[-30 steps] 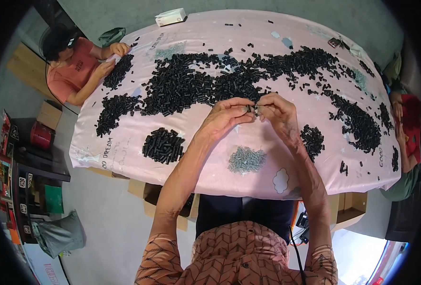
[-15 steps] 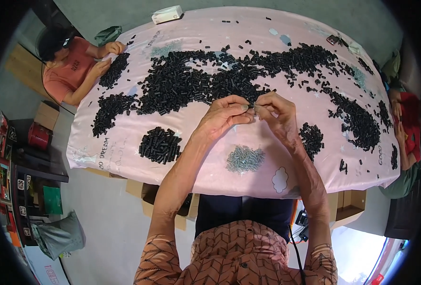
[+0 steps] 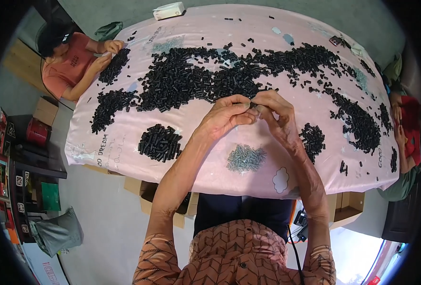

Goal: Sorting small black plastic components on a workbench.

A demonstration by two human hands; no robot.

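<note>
My left hand (image 3: 225,116) and my right hand (image 3: 279,111) meet above the table's middle, fingertips pinched together. Between them sits a small black piece (image 3: 252,104), mostly covered by the fingers. Whether my right fingertips also hold something smaller cannot be made out. Just beyond my hands spreads a large heap of short black cylinder-shaped pieces (image 3: 172,85). A pile of small silvery metal pieces (image 3: 246,158) lies between my forearms. Beside my left forearm is a round pile of black pieces (image 3: 159,143), and another small black pile (image 3: 313,141) lies by my right forearm.
A pink patterned cloth (image 3: 210,183) covers the table. At the left a person in a salmon shirt (image 3: 75,59) handles pieces; another in red (image 3: 411,126) sits at the right. A white box (image 3: 168,11) stands at the far edge. Cardboard boxes (image 3: 350,206) sit below.
My hands stay pinched together in nearly the same place, with slight finger movement. The whole view has shifted a little.
</note>
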